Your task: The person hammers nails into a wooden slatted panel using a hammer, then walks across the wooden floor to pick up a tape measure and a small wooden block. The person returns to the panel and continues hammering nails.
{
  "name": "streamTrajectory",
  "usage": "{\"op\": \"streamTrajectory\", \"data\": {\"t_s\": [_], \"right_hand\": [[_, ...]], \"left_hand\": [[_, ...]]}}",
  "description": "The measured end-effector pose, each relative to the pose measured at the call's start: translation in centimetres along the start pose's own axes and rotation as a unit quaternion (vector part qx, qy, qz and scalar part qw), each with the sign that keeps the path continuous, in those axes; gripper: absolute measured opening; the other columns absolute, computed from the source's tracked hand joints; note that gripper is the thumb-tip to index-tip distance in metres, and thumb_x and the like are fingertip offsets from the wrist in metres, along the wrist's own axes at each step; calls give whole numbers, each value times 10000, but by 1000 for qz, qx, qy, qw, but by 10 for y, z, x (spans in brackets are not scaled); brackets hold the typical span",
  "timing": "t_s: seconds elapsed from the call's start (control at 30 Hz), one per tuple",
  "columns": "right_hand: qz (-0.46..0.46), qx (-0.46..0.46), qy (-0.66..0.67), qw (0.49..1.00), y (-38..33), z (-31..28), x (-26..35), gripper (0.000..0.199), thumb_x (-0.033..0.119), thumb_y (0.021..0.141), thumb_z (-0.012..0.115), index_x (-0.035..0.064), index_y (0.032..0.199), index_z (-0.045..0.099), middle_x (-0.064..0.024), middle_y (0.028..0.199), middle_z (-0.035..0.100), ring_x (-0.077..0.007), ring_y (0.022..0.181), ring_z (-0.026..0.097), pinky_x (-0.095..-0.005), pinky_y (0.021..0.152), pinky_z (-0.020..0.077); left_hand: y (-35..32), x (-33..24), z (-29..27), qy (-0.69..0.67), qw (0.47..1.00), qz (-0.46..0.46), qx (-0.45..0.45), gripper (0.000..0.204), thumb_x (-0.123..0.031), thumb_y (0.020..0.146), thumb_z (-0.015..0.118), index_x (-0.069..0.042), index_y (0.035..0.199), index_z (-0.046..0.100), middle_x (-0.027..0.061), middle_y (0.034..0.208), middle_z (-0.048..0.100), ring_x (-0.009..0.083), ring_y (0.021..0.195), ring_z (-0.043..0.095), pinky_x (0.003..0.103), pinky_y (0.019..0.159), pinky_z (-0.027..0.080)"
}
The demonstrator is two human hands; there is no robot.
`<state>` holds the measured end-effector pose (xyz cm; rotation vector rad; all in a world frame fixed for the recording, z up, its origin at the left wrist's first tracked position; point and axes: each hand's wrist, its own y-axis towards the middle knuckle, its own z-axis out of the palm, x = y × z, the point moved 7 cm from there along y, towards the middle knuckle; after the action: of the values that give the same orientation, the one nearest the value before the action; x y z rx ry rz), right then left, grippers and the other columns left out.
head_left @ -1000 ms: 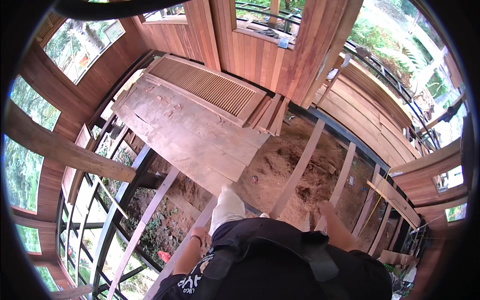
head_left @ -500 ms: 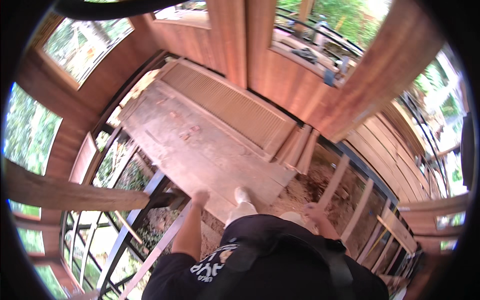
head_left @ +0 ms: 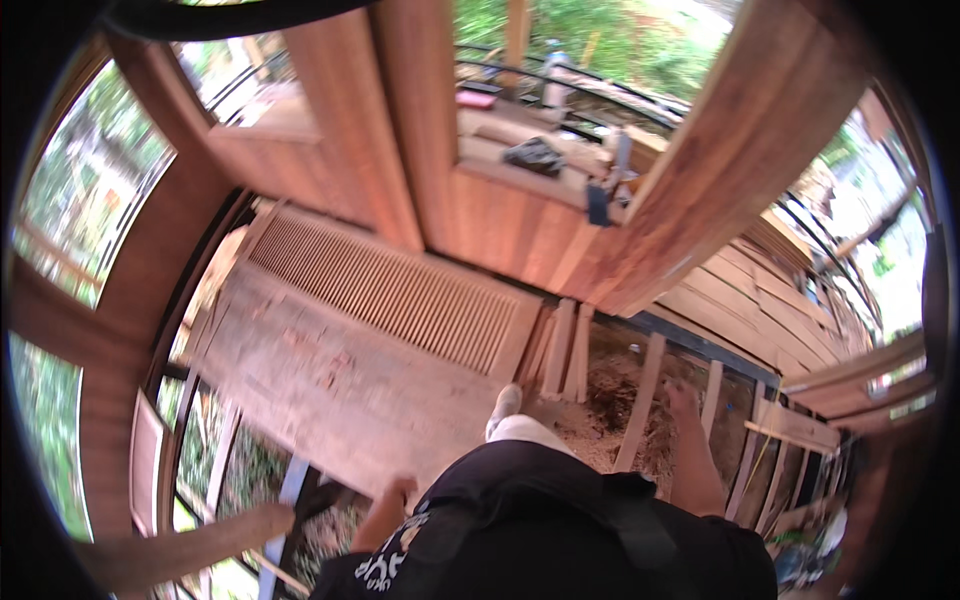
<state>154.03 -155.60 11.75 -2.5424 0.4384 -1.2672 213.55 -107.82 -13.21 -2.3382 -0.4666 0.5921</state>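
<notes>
My left hand (head_left: 398,490) hangs low beside my body, over the near edge of the wide wooden boards (head_left: 350,400). Its fingers are blurred and partly turned away, and no object shows in it. My right hand (head_left: 683,398) hangs out to the right above the bare floor joists (head_left: 640,402), fingers loosely apart, nothing visible in it. One light-coloured shoe (head_left: 507,401) is planted at the edge of the boards. Beyond the boards lies a slatted louvre panel (head_left: 380,290). Several narrow wood strips (head_left: 563,350) lie at its right end.
Gaps between joists show soil and wood shavings (head_left: 610,395) below. A thick wooden beam (head_left: 190,535) juts in at the lower left. Reddish wood wall panels (head_left: 510,225) with window openings stand ahead. Planks (head_left: 750,300) are laid at the right. Tools and a dark cloth (head_left: 535,155) sit outside the opening.
My view has shifted forward and to the right, so the louvre panel and boards sit farther left. My right hand has swung forward and outward; my left hand has dropped back towards my body.
</notes>
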Motion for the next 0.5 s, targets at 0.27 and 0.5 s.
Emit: {"op": "streamTrajectory", "data": {"t_s": [0.27,0.5], "right_hand": [[-309,-207,-6,928,158,-141,370,242,146,933,643,-10,1115,673,-129,996,712,-198,941,675,-340,856,516],[-474,-427,-44,769,147,-253,654,441,217,918,672,15,1301,590,-211,1195,676,-350,1109,660,-417,962,512]], "left_hand": [[44,-11,-33,114,985,78,106,227,-265,859,682,-135,1041,726,36,1093,720,187,924,700,422,786,569],[159,14,-199,-680,697,-213,-73,215,-208,972,533,-68,1083,653,71,1093,710,220,960,710,339,728,578]]}}
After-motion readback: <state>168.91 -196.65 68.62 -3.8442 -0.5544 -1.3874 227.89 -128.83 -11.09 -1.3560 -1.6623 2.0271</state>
